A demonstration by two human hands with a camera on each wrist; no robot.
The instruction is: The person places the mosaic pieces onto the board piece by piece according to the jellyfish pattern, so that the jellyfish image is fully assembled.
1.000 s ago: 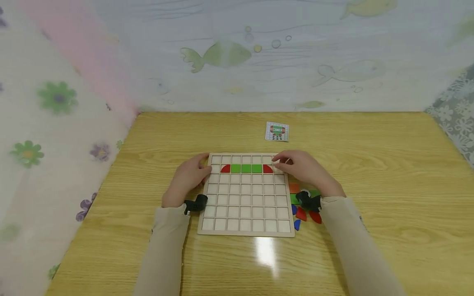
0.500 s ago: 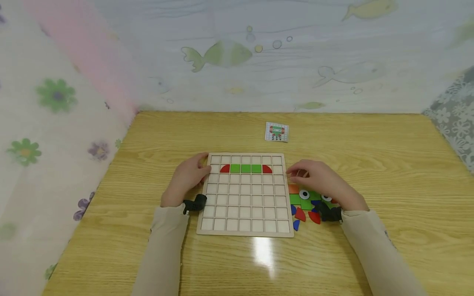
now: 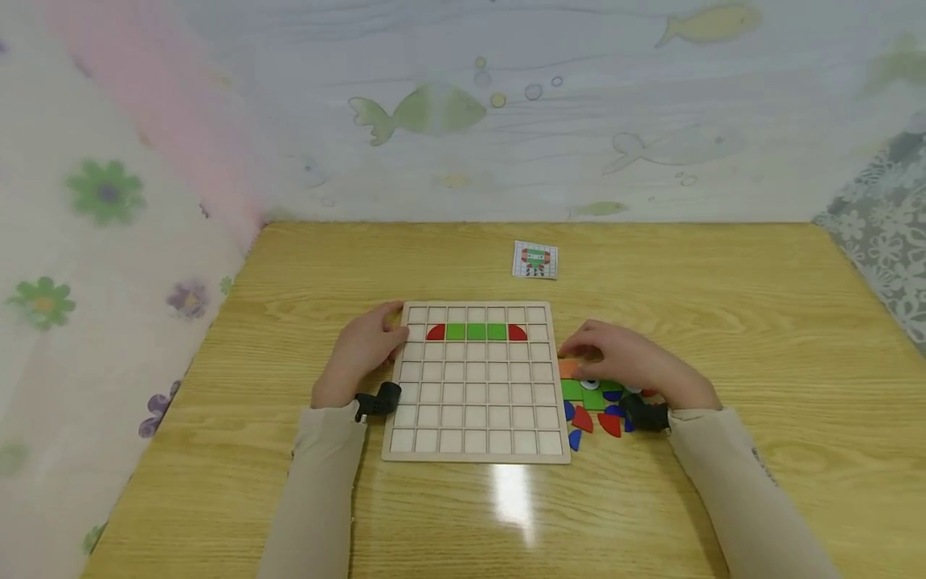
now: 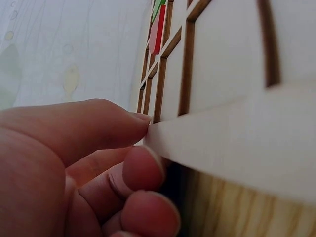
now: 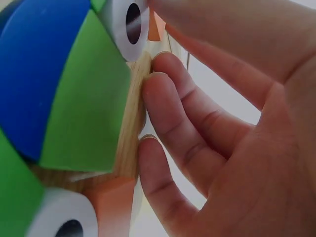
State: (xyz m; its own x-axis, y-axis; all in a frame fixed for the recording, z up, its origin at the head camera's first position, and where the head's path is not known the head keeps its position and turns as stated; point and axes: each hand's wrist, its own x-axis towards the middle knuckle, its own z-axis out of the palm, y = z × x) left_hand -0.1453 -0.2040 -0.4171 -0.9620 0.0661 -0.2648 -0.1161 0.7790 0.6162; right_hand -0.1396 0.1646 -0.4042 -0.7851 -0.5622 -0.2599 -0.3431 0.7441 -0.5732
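A wooden grid board (image 3: 476, 394) lies on the table with a row of three green square tiles (image 3: 476, 331) between two red quarter-round tiles (image 3: 436, 332). My left hand (image 3: 364, 346) holds the board's left edge, thumb tip on the rim, other fingers curled beside and under it in the left wrist view. Right of the board, my right hand (image 3: 615, 352) hovers low over loose pieces. Its thumb and index fingertips are at an orange square tile (image 3: 567, 368), which lies flat. In the right wrist view an eye tile (image 5: 129, 29) sits under the thumb, the other fingers loosely bent.
Loose green tiles (image 3: 593, 400), red quarter-rounds (image 3: 610, 425) and blue pieces (image 3: 575, 440) lie along the board's right side, partly hidden by the right hand and its wrist camera (image 3: 646, 414). A picture card (image 3: 535, 260) with a gridded figure lies behind the board.
My right hand has moved away from the board's upper right, past its right edge, and down to the orange tile. The left hand stays on the board, and the tile row is unchanged.
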